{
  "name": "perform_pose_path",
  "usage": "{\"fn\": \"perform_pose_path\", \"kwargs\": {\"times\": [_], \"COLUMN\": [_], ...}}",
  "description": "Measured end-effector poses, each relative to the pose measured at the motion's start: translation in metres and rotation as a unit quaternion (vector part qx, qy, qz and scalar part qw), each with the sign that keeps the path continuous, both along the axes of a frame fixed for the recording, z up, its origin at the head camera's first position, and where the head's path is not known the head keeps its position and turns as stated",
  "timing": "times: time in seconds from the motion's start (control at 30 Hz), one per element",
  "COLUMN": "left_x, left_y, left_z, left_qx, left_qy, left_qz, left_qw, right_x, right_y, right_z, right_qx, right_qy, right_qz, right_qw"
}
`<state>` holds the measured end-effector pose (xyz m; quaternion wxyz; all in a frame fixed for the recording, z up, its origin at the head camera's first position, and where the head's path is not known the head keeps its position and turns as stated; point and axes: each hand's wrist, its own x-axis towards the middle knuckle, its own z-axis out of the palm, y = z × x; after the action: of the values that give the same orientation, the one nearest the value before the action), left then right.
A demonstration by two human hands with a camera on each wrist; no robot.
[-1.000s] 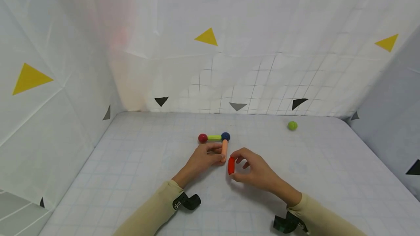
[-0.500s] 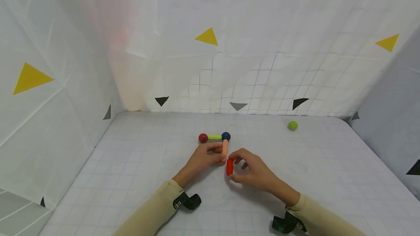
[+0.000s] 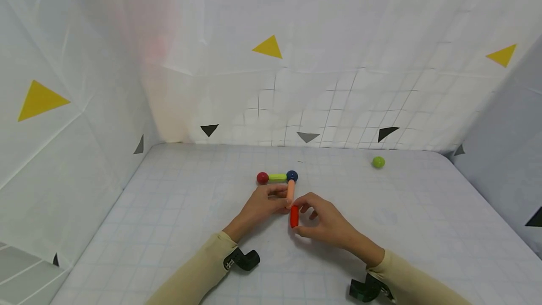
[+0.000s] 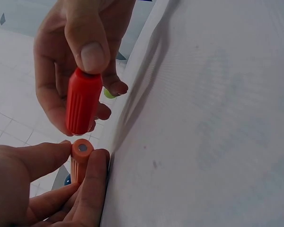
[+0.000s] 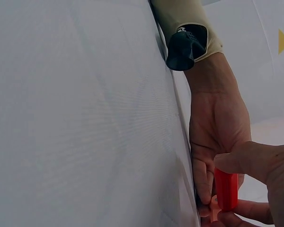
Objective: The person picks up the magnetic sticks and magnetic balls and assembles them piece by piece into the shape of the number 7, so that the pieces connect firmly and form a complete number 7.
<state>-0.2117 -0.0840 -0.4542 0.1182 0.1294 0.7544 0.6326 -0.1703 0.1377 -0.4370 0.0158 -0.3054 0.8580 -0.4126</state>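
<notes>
My left hand pinches an orange magnetic rod by its near end; a metal disc shows on that end in the left wrist view. The rod's far end meets a dark blue ball. From that ball a yellow-green rod runs left to a dark red ball. My right hand pinches a short red magnetic rod between thumb and fingers, one at each end. The red rod is held just beside the orange rod's near end; in the left wrist view a small gap separates them.
A green ball lies at the back right of the white gridded tabletop. White sheet walls with yellow and dark triangles enclose the back and sides. A dark wrist camera sits on each sleeve.
My right hand has moved slightly left with the red rod, closer to the orange rod's near end. The left hand, the balls and the other rods have stayed in place.
</notes>
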Motion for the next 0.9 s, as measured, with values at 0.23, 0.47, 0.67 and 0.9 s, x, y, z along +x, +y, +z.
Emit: {"fn": "perform_pose_path", "kwargs": {"times": [0.23,0.47,0.67,0.9], "left_x": [0.0000,-0.0014,-0.0005,-0.0003], "left_y": [-0.0006,-0.0004,0.0003,0.0002], "left_z": [0.0007,-0.0009,0.0006,0.0015], "left_qx": [-0.008,-0.010,-0.012,-0.023], "left_qy": [-0.003,0.001,0.001,-0.003], "left_qz": [0.004,0.004,0.004,0.009], "left_qw": [1.0000,0.9999,0.9999,0.9997], "right_x": [-0.0006,0.0001,-0.0001,-0.0003], "right_y": [-0.0017,-0.0025,-0.0029,-0.0050], "right_z": [-0.0027,-0.0042,-0.0057,-0.0074], "right_qx": [-0.007,-0.011,-0.011,-0.011], "right_qy": [0.008,0.014,0.022,0.027], "right_qz": [0.006,0.008,0.004,0.001], "right_qw": [1.000,1.000,1.000,1.000]}}
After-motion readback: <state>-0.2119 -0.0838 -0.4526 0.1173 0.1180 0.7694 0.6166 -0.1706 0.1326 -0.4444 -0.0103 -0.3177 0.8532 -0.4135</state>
